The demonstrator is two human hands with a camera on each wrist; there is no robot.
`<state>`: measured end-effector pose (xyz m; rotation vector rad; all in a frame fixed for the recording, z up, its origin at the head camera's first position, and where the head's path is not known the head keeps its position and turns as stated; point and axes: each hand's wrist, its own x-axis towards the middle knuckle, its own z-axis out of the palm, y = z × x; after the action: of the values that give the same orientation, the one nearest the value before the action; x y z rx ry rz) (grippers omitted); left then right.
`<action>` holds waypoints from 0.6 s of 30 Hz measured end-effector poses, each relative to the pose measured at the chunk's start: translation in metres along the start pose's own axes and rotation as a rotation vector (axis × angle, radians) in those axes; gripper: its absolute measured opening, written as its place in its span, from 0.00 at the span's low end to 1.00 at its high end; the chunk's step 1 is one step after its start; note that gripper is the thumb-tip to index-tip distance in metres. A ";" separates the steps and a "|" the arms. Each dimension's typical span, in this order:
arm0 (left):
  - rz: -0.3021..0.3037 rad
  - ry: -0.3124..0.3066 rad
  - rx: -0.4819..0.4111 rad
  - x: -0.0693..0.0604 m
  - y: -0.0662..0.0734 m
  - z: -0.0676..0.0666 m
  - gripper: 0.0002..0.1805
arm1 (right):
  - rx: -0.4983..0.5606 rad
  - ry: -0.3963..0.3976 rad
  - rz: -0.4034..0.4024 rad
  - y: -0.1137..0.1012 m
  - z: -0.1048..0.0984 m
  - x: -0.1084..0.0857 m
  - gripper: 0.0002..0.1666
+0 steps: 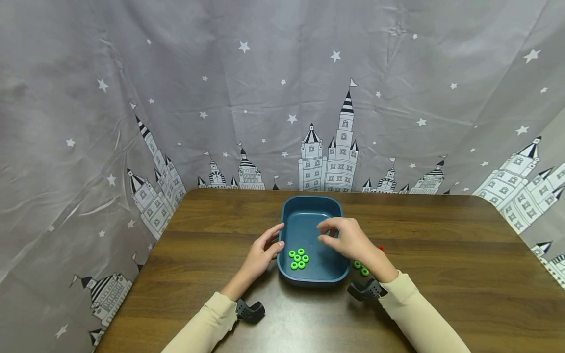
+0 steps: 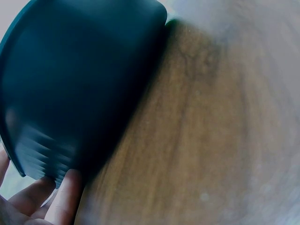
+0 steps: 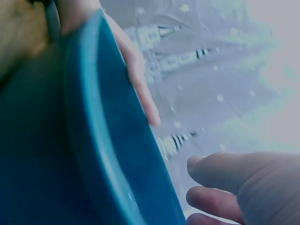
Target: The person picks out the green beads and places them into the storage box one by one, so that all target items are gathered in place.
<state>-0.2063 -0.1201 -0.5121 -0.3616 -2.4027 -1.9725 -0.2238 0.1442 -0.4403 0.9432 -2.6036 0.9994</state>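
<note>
Green rings (image 1: pixel 299 258) lie inside blue bin (image 1: pixel 304 228). Left hand (image 1: pixel 261 252) touches its left wall, fingers apart; right hand (image 1: pixel 347 239) above it, fingertips parted.

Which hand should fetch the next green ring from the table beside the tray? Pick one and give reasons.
The right hand, I'd judge: it hovers over the tray, on the side nearer the loose green rings, with nothing visible in its grasp. The left hand touches the tray's opposite wall.
</note>
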 end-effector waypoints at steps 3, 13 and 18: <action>0.000 -0.004 -0.004 0.000 0.000 0.000 0.27 | -0.007 0.052 0.030 0.009 -0.013 -0.009 0.11; 0.002 -0.008 -0.016 0.000 0.000 0.000 0.28 | -0.105 0.043 0.116 0.044 -0.036 -0.041 0.09; 0.004 -0.015 -0.014 0.001 0.001 0.000 0.28 | -0.167 -0.026 0.160 0.056 -0.036 -0.056 0.11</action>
<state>-0.2067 -0.1200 -0.5114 -0.3822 -2.3961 -1.9928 -0.2166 0.2276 -0.4649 0.7230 -2.7680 0.7922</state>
